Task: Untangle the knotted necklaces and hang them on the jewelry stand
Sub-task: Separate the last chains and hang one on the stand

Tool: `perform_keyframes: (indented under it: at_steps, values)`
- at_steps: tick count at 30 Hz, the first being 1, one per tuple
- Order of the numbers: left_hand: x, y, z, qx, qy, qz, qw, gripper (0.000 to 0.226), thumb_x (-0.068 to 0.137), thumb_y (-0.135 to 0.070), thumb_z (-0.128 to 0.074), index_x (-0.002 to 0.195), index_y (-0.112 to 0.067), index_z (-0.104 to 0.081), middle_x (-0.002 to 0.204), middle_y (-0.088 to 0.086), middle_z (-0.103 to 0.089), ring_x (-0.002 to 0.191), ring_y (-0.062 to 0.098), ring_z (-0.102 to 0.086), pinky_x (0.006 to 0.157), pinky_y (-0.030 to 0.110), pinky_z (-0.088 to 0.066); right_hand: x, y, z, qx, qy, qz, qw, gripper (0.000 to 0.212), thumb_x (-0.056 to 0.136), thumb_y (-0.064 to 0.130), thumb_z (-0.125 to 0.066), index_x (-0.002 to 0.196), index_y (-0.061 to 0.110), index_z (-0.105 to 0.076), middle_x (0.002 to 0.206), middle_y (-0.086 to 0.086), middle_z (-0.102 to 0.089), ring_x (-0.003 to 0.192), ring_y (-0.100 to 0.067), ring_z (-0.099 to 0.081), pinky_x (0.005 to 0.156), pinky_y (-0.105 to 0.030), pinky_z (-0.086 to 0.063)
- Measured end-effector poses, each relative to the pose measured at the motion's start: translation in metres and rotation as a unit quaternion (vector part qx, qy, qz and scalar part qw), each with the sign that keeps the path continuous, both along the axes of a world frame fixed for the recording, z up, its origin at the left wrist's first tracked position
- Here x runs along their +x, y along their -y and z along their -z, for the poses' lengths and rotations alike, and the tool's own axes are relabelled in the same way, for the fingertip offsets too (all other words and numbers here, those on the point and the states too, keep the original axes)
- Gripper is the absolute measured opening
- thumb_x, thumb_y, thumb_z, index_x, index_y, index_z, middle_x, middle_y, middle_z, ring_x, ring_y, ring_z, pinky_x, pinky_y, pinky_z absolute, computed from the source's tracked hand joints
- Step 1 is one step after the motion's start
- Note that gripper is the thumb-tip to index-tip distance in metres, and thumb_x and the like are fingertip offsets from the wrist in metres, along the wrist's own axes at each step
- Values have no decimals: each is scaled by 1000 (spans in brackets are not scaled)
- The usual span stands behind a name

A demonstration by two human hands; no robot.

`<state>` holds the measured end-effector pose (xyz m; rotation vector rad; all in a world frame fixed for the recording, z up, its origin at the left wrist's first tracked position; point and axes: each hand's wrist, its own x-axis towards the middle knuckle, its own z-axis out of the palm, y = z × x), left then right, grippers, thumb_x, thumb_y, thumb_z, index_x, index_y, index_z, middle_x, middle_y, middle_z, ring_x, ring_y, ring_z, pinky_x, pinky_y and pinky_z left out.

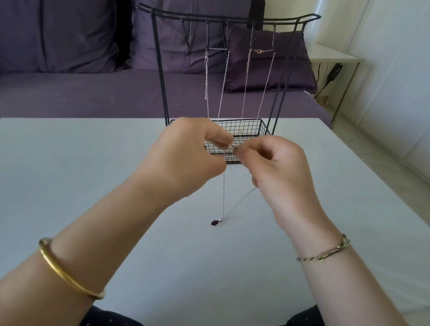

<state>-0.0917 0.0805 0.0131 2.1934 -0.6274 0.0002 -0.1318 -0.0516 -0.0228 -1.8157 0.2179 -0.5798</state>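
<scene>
A thin silver necklace point(224, 185) hangs in a narrow V at mid-frame, its dark oval pendant point(214, 222) at the bottom, close over the table point(73, 173). Behind it the black wire stand point(159, 57) stands upright on the table, with a silver chain point(207, 78) and a rose-gold chain point(245, 91) hanging from its top bar.

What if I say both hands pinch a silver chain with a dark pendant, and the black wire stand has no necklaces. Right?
Not quite. The head view shows the black wire jewelry stand holds two thin chain necklaces.
</scene>
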Motion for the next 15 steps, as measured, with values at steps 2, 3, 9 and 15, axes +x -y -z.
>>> perform_keyframes:
  at_steps: [2,3,9,15]
  values:
    - [1,1,-2,26,43,-21,999,29,80,-2,-57,99,-21,-70,83,-15,-65,57,-1,-53,44,7,-38,2,-1,-8,-45,-4,-6,999,18,79,6,-65,68,20,-65,55,14,-58,52,1,-50,52,-17,-40]
    - [3,1,-3,33,59,-33,997,25,81,-3,-57,95,-17,-71,82,-13,-65,61,1,-53,46,9,-40,3,-2,-12,-72,-1,-5,997,17,78,6,-66,69,20,-65,60,12,-61,56,1,-53,55,-18,-42]
    - [20,-2,-30,22,44,-78,996,13,82,-11,-60,75,-16,-70,67,-4,-63,60,11,-56,49,11,-43,23,-4,-49,-218,4,-25,976,4,82,12,-68,79,13,-68,71,7,-60,60,-3,-53,53,-11,-39]
    - [45,-13,-72,66,71,-59,993,8,79,-15,-69,73,-18,-72,69,-1,-67,64,15,-60,60,27,-50,52,-5,-89,-286,4,-40,958,7,85,17,-67,85,12,-71,70,9,-58,59,-1,-50,49,-9,-37]
